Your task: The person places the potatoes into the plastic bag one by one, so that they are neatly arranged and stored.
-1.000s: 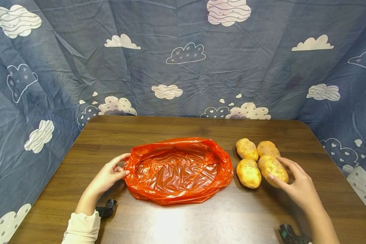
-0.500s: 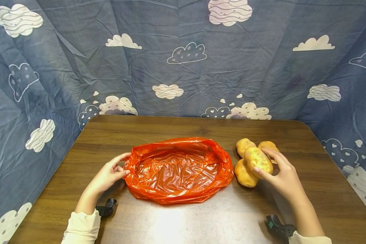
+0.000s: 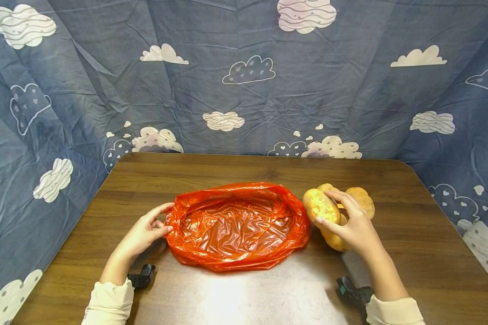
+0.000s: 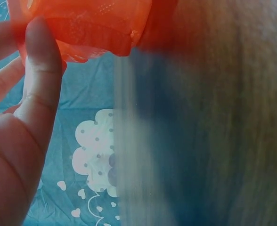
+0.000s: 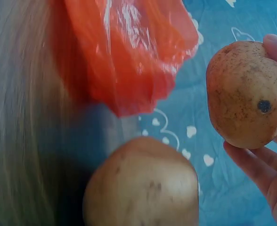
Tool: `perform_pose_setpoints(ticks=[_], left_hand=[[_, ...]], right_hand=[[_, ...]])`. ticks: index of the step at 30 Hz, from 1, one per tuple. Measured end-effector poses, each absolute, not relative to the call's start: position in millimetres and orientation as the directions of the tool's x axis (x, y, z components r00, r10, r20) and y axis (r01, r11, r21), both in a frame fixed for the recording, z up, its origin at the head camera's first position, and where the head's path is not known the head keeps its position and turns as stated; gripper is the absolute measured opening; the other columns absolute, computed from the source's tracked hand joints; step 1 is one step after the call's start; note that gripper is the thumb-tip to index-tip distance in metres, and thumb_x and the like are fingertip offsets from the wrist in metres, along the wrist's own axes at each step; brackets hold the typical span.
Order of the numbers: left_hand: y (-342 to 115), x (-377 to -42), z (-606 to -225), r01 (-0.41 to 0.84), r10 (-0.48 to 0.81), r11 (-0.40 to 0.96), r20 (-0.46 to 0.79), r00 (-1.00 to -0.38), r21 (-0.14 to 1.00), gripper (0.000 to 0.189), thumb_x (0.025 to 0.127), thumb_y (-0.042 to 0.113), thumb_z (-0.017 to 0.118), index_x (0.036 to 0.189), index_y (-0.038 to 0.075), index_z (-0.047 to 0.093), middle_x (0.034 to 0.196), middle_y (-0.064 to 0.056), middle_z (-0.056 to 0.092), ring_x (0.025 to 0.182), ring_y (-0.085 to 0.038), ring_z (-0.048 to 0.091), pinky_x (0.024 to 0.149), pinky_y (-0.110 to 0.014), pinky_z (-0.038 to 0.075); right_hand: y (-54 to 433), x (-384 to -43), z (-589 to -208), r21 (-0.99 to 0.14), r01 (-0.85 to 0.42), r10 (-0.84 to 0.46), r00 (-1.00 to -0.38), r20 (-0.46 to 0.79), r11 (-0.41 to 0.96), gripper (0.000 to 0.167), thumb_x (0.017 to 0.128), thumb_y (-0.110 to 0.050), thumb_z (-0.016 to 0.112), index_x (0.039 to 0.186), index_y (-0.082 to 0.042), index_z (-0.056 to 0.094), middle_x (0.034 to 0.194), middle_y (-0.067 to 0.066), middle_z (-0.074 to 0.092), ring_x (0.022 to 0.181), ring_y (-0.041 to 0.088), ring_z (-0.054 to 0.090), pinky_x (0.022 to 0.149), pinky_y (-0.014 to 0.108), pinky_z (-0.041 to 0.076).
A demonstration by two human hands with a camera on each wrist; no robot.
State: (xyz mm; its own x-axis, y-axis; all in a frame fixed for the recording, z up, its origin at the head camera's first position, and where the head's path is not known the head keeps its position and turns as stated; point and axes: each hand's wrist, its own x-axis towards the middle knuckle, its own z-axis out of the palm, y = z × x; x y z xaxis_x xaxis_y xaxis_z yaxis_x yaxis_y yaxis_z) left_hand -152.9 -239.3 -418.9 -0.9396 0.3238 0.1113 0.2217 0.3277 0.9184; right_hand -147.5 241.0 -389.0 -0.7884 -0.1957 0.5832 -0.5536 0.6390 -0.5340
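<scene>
A red plastic bag lies on the table with its mouth spread wide. At its left rim my left hand pinches the film between thumb and fingers; in the left wrist view the thumb presses on the red film. My right hand grips a potato by its sides, raised beside the bag's right rim. In the right wrist view that potato shows a dark spot. Behind and below it are a near potato, a mostly hidden far potato and a right-hand potato.
The brown wooden table ends at a blue cloud-patterned cloth hung behind and at both sides. Black wrist devices sit under the left and right forearms.
My right hand has lifted the potato from the group and carried it left toward the bag. The left hand and the bag stay put.
</scene>
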Motion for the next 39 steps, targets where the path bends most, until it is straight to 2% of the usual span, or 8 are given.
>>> perform_pose_setpoints(ticks=[7, 10, 13, 17, 24, 35, 39], left_hand=[[-239.2, -153.1, -418.9, 0.209, 0.319, 0.332, 0.099, -0.943, 0.920, 0.056, 0.082, -0.004, 0.061, 0.132, -0.003, 0.037, 0.111, -0.024, 0.043, 0.063, -0.011, 0.053, 0.051, -0.027, 0.043], [-239.0, -153.4, -419.2, 0.205, 0.319, 0.335, 0.094, -0.943, 0.919, 0.056, 0.082, -0.004, 0.061, 0.132, -0.003, 0.037, 0.113, -0.024, 0.043, 0.063, -0.011, 0.054, 0.052, -0.028, 0.044], [-238.4, -154.2, -419.4, 0.201, 0.320, 0.343, 0.087, -0.944, 0.918, 0.056, 0.082, -0.003, 0.061, 0.132, -0.002, 0.037, 0.108, -0.023, 0.044, 0.063, -0.011, 0.054, 0.052, -0.027, 0.044], [-237.9, -154.6, -419.2, 0.196, 0.318, 0.350, 0.081, -0.945, 0.916, 0.056, 0.082, -0.002, 0.061, 0.132, -0.001, 0.037, 0.108, -0.023, 0.044, 0.063, -0.011, 0.054, 0.052, -0.027, 0.043], [-239.2, -152.6, -418.8, 0.191, 0.309, 0.343, 0.081, -0.948, 0.920, 0.057, 0.082, -0.002, 0.062, 0.133, -0.001, 0.037, 0.122, -0.025, 0.040, 0.064, -0.011, 0.054, 0.052, -0.027, 0.042], [-239.8, -152.6, -418.7, 0.208, 0.319, 0.333, 0.098, -0.943, 0.920, 0.057, 0.082, -0.002, 0.061, 0.133, -0.001, 0.037, 0.121, -0.024, 0.040, 0.063, -0.011, 0.054, 0.052, -0.028, 0.043], [-239.6, -152.7, -418.7, 0.211, 0.321, 0.333, 0.100, -0.942, 0.919, 0.057, 0.082, -0.002, 0.061, 0.133, -0.001, 0.037, 0.121, -0.025, 0.039, 0.063, -0.011, 0.054, 0.051, -0.027, 0.042]], right_hand=[[201.9, -138.9, -361.1, -0.572, -0.579, -0.212, -0.786, 0.581, 0.581, 0.057, 0.058, 0.007, 0.079, 0.111, 0.008, 0.055, 0.110, 0.020, 0.054, 0.102, 0.021, 0.047, 0.076, 0.011, 0.040], [192.0, -140.6, -361.3, -0.589, -0.587, -0.230, -0.789, 0.569, 0.555, 0.057, 0.060, 0.006, 0.078, 0.112, 0.008, 0.054, 0.111, 0.020, 0.053, 0.101, 0.025, 0.048, 0.080, 0.014, 0.039], [181.9, -142.9, -362.8, -0.611, -0.585, -0.242, -0.797, 0.553, 0.533, 0.057, 0.061, 0.005, 0.078, 0.112, 0.008, 0.053, 0.112, 0.019, 0.053, 0.102, 0.029, 0.048, 0.084, 0.015, 0.037], [167.5, -145.7, -363.9, -0.644, -0.584, -0.253, -0.805, 0.537, 0.494, 0.056, 0.062, 0.003, 0.078, 0.112, 0.006, 0.053, 0.113, 0.018, 0.053, 0.102, 0.028, 0.048, 0.081, 0.018, 0.039], [140.0, -150.9, -366.6, -0.677, -0.606, -0.314, -0.796, 0.518, 0.417, 0.056, 0.064, -0.001, 0.078, 0.113, 0.005, 0.053, 0.114, 0.017, 0.052, 0.105, 0.026, 0.047, 0.080, 0.027, 0.040], [94.9, -153.6, -374.8, -0.755, -0.567, -0.342, -0.817, 0.465, 0.328, 0.056, 0.065, -0.004, 0.079, 0.114, 0.004, 0.053, 0.113, 0.015, 0.052, 0.103, 0.025, 0.047, 0.082, 0.033, 0.040], [79.3, -154.4, -378.6, -0.784, -0.548, -0.352, -0.824, 0.444, 0.292, 0.055, 0.066, -0.004, 0.078, 0.114, 0.004, 0.053, 0.113, 0.015, 0.052, 0.101, 0.025, 0.048, 0.081, 0.032, 0.040]])
